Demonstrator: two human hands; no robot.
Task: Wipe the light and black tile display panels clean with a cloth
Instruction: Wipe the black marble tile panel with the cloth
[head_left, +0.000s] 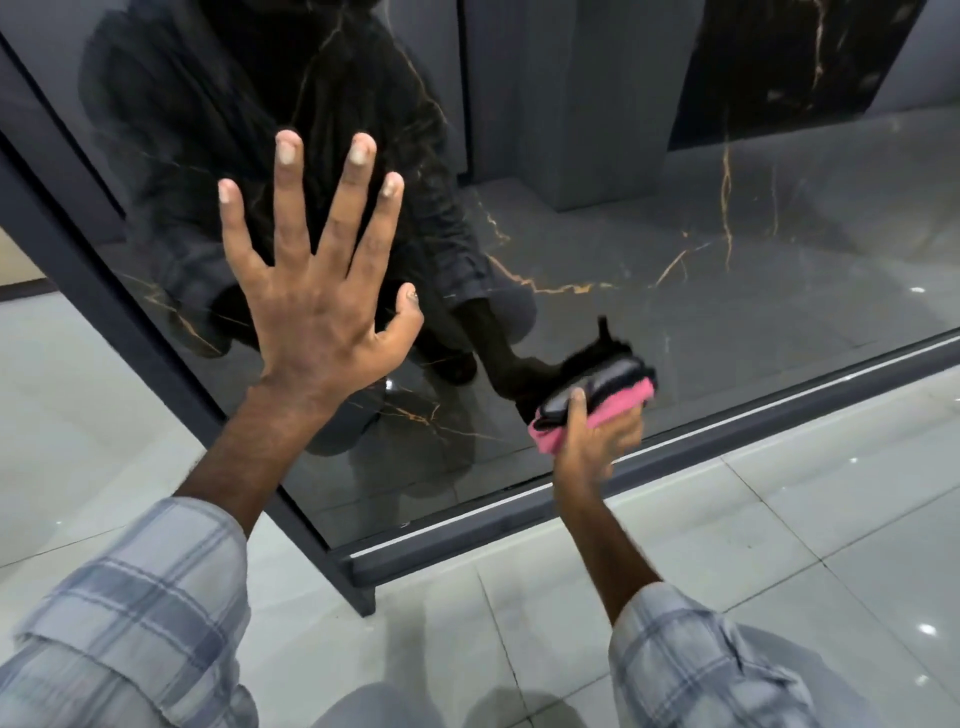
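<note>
Black marble panel (675, 249), dark frame (675, 457), pale floor tiles (779, 519)

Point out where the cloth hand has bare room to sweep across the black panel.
Free: the broad stretch of black panel right of the left hand, above the cloth. Crowded: the left side, where the left hand lies flat, and the bottom frame just under the right hand.
</note>
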